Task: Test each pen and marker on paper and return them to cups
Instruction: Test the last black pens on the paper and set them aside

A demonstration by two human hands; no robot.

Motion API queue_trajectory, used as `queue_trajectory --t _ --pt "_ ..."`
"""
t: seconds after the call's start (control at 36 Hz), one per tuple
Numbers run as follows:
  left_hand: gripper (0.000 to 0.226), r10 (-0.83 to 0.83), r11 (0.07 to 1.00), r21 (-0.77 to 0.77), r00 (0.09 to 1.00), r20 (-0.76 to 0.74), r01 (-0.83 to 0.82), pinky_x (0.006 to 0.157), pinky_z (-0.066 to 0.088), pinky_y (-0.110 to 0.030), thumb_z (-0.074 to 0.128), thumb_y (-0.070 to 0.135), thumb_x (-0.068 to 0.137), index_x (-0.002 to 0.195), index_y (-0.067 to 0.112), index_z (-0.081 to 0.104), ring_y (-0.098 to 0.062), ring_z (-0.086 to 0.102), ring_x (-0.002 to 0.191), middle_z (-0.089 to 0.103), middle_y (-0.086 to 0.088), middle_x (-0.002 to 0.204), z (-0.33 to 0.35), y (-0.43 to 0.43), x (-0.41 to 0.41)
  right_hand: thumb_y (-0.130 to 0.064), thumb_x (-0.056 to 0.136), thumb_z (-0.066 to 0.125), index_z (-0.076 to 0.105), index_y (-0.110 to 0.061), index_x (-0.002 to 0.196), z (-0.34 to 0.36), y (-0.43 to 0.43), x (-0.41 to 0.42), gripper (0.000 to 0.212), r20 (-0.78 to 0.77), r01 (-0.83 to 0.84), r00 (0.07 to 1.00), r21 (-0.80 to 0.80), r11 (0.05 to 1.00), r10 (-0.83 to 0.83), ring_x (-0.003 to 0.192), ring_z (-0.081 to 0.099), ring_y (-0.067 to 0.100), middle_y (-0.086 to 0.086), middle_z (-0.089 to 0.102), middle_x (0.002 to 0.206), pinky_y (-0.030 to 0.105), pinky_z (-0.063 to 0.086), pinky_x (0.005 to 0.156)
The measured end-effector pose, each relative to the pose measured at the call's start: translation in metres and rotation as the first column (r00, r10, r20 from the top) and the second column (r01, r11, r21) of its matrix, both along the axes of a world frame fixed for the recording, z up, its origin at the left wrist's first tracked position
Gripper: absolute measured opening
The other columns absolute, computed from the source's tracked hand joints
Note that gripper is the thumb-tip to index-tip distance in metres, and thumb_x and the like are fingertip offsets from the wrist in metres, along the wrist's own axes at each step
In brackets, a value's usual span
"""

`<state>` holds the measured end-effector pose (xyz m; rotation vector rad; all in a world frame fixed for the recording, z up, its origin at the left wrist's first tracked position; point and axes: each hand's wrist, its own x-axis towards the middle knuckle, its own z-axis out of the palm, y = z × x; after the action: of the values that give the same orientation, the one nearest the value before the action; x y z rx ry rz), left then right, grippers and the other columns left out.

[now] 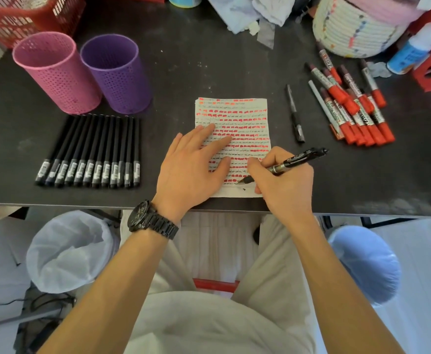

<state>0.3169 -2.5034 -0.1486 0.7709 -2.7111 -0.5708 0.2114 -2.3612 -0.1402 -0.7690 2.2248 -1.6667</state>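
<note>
Head view shows the black retractable pen (288, 162) in the right hand (284, 185), pinched between thumb and curled fingers in a writing grip. Its tip touches the bottom margin of the paper (235, 116), at about 6 o'clock on the sheet. The pen's long axis runs slantwise, tip toward 8 o'clock and clip end up toward 2 o'clock. The left hand (192, 163) lies flat with fingers spread, pressing the sheet's left half to hold it down.

This looks like the testing step: a scribble is being made on the last bare strip, the rest being filled with red and dark marks. Next, I judge, the pen has to be lifted and carried across to a cup, which means a long reach over the left hand.

From the sheet outward: a loose black pen (295, 116) lies just beside it at 3 o'clock, and the red markers (355, 108) are heaped farther out at 2 o'clock. A tidy row of black capped pens (91, 152) lies at 9 o'clock, and the pink cup (56, 72) and purple cup (117, 72) stand side by side at 10 o'clock on the dark table (183, 60)
</note>
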Motion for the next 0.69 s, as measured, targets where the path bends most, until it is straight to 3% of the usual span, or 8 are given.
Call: queue_trajectory --t 0.36,0.56,0.69 --pt "0.047 -0.008 1.0 -0.012 1.0 -0.009 0.008 0.124 0.016 -0.045 0.05 0.049 0.1 0.145 0.035 0.052 -0.018 0.03 0.149 0.037 0.004 0.161 -0.0019 -0.0007 0.0003 -0.012 0.089 0.07 0.053 -0.023 0.06 -0.0015 0.0008 -0.001 0.036 -0.034 -0.011 0.999 -0.006 1.0 0.011 0.047 0.064 0.007 -0.009 0.063 0.052 0.013 0.047 0.05" --pt "0.047 -0.005 1.0 -0.002 1.0 -0.015 0.005 0.124 0.015 -0.045 0.05 0.048 0.1 0.145 0.036 0.052 -0.017 0.029 0.15 0.037 0.004 0.161 -0.0025 -0.0011 0.0003 -0.015 0.09 0.068 0.055 -0.021 0.07 -0.0019 0.0004 -0.0019 0.025 -0.063 -0.007 0.998 0.029 1.0 0.009 0.052 0.067 0.009 -0.008 0.065 0.056 0.021 0.054 0.052" --pt "0.047 -0.003 1.0 0.002 1.0 -0.016 0.003 0.124 0.015 -0.045 0.05 0.048 0.1 0.145 0.036 0.053 -0.017 0.03 0.149 0.037 0.004 0.16 -0.0023 -0.0007 0.0002 -0.014 0.089 0.068 0.053 -0.019 0.062 -0.0041 0.0012 -0.0025 0.031 -0.044 -0.003 0.999 0.027 1.0 0.004 0.053 0.068 0.009 -0.005 0.065 0.056 0.017 0.051 0.051"
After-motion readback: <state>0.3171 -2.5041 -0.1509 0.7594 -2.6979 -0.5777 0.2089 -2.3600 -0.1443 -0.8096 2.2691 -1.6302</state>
